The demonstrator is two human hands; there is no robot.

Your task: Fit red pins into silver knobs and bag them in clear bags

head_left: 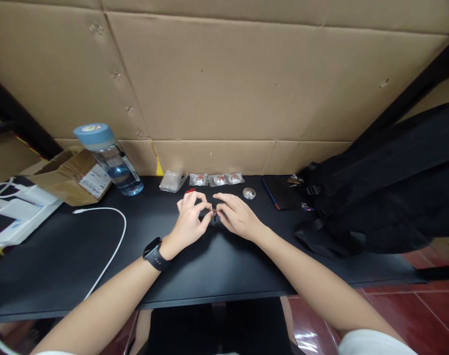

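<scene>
Over the middle of the black desk, my left hand and my right hand meet at the fingertips. Both are closed in a pinch on a small, thin dark piece, too small and too covered to name. A red bit shows just behind my left fingers. Beyond my right hand lies a bare round metal disc. Three similar discs in clear plastic wrappers sit in a row farther back. To their left is a stack of clear plastic bags.
At left stand a water bottle with a blue lid, an open cardboard box and a white power strip. A white cable curves over the desk. At right are a dark flat case and a black backpack. Cardboard walls the back.
</scene>
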